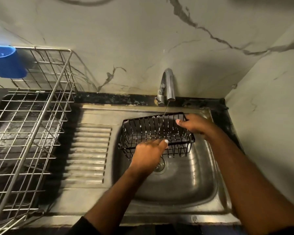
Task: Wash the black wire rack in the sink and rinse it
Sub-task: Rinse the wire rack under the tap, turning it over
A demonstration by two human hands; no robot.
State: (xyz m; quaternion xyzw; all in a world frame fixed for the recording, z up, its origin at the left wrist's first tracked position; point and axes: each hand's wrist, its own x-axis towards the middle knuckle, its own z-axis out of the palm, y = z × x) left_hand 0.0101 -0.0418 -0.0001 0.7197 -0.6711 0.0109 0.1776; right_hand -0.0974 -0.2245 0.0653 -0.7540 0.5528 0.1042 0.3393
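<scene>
Left hand (147, 154) grip grasping black wire rack (143, 133) near rim; right hand (194, 125) grasping far corner

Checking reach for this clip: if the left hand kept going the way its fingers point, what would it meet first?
The left hand already touches the black wire rack at its near edge. Continuing up and right, it would likely push into the rack's wires; depth is unclear.

Dark counter (227, 122) bears steel sink (185, 189); silver wire drainer (32, 126).
</scene>
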